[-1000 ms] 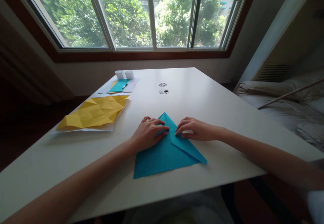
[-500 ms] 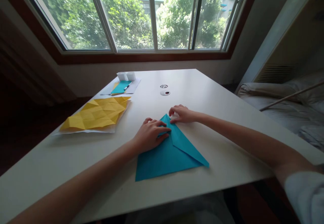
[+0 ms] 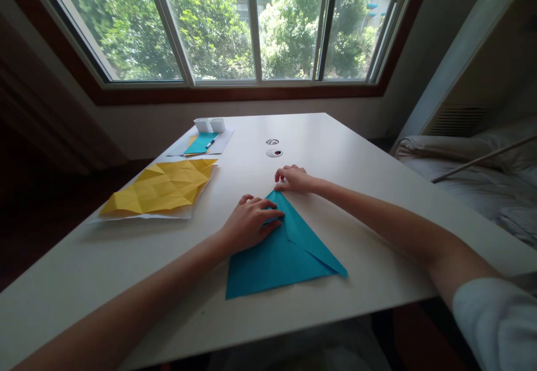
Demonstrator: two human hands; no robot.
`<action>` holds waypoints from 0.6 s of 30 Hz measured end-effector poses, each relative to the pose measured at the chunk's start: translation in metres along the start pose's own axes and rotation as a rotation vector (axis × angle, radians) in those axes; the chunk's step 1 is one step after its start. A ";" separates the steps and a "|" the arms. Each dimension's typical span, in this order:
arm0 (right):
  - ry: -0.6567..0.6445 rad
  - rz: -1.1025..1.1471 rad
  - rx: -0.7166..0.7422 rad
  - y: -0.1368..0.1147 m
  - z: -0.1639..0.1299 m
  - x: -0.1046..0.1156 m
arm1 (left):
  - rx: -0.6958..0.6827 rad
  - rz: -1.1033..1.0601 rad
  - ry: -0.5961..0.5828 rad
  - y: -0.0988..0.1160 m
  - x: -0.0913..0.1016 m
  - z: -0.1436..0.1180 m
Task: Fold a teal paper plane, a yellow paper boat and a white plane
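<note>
I watch the right hand (image 3: 296,179) move up along the folded flap (image 3: 304,234) to the far tip of the blue paper (image 3: 268,276), so I judge that crease mostly pressed along its upper stretch. Its fingers curl at the tip; from here I cannot tell whether they pinch it. The left hand (image 3: 251,222) stays spread over the sheet's far left part, steadying it without grasping. The paper lies by the white table's (image 3: 364,281) near edge, the creased yellow sheet (image 3: 163,183) towards its left edge.
</note>
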State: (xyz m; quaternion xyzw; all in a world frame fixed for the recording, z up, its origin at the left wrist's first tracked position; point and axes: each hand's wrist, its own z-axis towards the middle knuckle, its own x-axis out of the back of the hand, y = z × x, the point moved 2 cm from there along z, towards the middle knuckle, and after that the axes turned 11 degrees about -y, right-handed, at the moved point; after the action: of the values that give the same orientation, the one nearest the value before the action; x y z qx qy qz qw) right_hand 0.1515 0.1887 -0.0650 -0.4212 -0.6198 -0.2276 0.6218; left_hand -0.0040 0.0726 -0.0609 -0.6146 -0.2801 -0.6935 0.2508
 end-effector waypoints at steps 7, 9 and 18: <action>0.094 -0.090 0.037 -0.005 -0.010 -0.004 | -0.002 0.016 -0.008 0.000 -0.001 0.000; 0.094 -0.133 0.056 -0.005 -0.012 -0.005 | 0.000 0.019 -0.010 0.000 -0.001 0.000; 0.011 -0.204 0.091 -0.007 -0.038 -0.014 | -0.015 0.030 -0.014 0.001 -0.003 -0.002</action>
State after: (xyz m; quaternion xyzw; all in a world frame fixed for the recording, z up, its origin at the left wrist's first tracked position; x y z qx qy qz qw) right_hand 0.1663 0.1507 -0.0725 -0.3258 -0.6659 -0.2636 0.6172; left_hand -0.0041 0.0708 -0.0640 -0.6254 -0.2676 -0.6873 0.2547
